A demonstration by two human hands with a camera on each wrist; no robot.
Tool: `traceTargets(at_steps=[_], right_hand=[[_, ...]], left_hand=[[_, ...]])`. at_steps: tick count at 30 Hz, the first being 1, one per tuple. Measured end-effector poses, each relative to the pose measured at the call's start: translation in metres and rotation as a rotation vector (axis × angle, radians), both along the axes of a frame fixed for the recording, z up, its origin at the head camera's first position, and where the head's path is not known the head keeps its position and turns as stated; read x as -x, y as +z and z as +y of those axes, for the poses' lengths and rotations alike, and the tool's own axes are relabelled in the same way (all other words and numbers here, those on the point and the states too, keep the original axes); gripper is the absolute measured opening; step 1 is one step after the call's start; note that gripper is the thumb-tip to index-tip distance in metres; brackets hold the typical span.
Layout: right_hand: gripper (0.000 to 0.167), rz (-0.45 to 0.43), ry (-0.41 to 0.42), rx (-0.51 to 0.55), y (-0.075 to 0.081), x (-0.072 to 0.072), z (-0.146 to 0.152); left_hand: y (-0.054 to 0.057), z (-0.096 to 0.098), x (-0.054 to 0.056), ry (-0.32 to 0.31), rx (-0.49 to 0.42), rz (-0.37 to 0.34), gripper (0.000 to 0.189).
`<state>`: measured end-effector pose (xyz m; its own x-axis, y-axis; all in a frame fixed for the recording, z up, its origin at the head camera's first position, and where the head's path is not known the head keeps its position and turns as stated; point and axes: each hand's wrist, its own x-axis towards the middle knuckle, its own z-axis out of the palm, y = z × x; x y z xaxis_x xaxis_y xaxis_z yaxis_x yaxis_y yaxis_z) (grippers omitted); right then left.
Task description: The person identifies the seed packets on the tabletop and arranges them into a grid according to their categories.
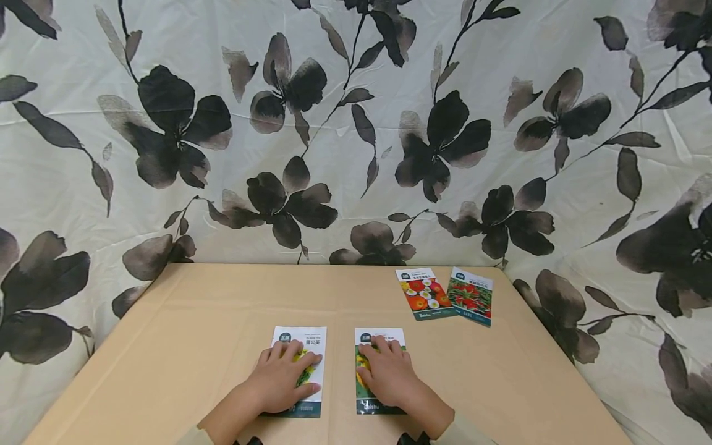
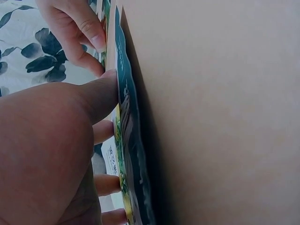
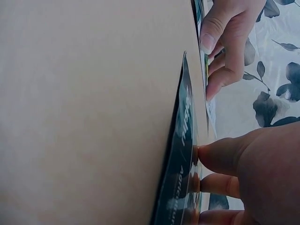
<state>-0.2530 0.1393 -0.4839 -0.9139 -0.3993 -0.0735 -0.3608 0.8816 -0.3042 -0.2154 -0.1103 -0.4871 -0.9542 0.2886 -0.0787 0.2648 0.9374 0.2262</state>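
Observation:
In the head view two seed packets lie side by side on the table. My left hand (image 1: 286,377) rests on the left seed packet (image 1: 313,405), which has a white top, yellow flowers and a dark teal bottom band. Over the right seed packet (image 1: 367,405), of similar layout, my right hand (image 1: 389,372) lies with its fingertips touching the printed front. Both hands have their fingers spread, pressing down from above. The left wrist view shows the thumb and fingertips on the left packet's face (image 2: 126,98). The right packet's teal end (image 3: 180,154) stands slightly raised in the right wrist view.
Two more seed packets lie at the table's back right: one with red, orange and white flowers (image 1: 425,295), the other with red blooms on green (image 1: 471,298), their edges overlapping. The tan table (image 1: 222,309) ends against a white cloth (image 1: 356,167) printed with dark flowers.

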Motion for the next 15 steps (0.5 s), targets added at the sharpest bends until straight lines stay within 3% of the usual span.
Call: traceTargets(at_steps=[15], right_hand=[[0.049, 0.021, 0.047, -0.019, 0.0027, 0.0027, 0.0073]], left_hand=[[0.0022, 0.0004, -0.0012, -0.008, -0.002, 0.005, 0.06]])
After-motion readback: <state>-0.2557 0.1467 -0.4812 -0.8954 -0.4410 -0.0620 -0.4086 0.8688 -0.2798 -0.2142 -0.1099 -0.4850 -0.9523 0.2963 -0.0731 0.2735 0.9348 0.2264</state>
